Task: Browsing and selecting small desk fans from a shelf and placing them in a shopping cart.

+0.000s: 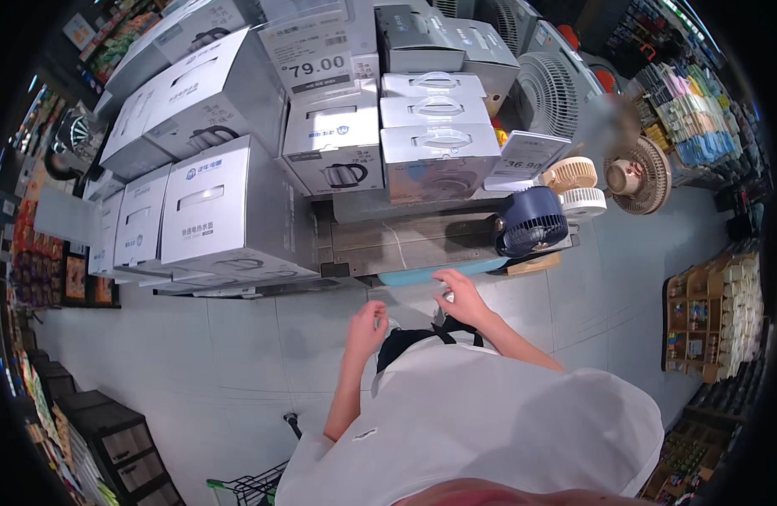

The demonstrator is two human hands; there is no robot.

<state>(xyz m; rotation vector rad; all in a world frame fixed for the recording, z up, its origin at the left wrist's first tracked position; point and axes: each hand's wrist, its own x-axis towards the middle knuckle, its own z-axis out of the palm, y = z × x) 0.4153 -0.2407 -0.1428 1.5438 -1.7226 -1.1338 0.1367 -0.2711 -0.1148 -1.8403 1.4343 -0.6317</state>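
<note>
Both of my hands hover in front of my body, before a low wooden display platform (pixel 422 242). My left hand (pixel 368 327) has its fingers loosely bent, and nothing shows in it. To its right, my right hand (pixel 461 298) holds nothing; its thumb and forefinger are apart. Nearest to the right hand is a light blue board-like edge (pixel 439 272) along the platform's front. A dark blue fan (pixel 532 221) stands on the platform's right end, beyond the right hand. Neither hand appears to touch anything.
White kettle boxes (pixel 211 207) are stacked at the left, with handled boxes (pixel 439 156) at the middle back. Price signs (pixel 528 158) stand among them. Beige and white small fans (pixel 574 174) sit at the right. A wire cart (pixel 253 487) is at lower left.
</note>
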